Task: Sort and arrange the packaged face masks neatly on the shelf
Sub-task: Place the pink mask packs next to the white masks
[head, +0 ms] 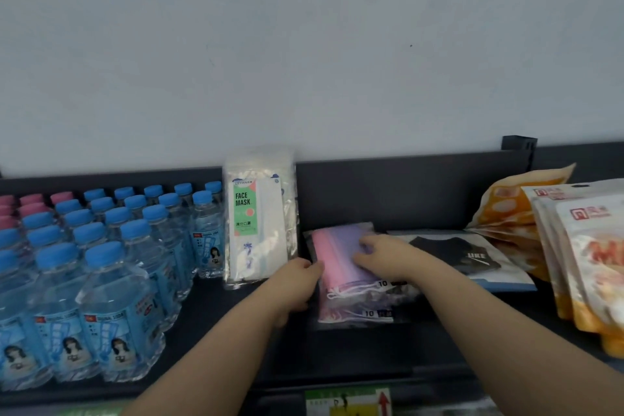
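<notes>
A clear pack of pink and purple face masks (341,246) lies flat on the dark shelf (371,344), on top of a similar pack (358,312). My left hand (297,284) grips the top pack's left edge. My right hand (381,255) presses flat on its upper right part. A white pack with a green "FACE MASK" label (258,223) stands upright against the back panel, just left of my left hand. A flat pack holding a black mask (472,257) lies to the right of the pink packs.
Rows of blue-capped water bottles (101,267) fill the shelf's left side, with pink-capped ones (30,201) at the far left. Orange and white pouches (587,253) stand at the right. A price label (347,402) sits on the shelf's front edge.
</notes>
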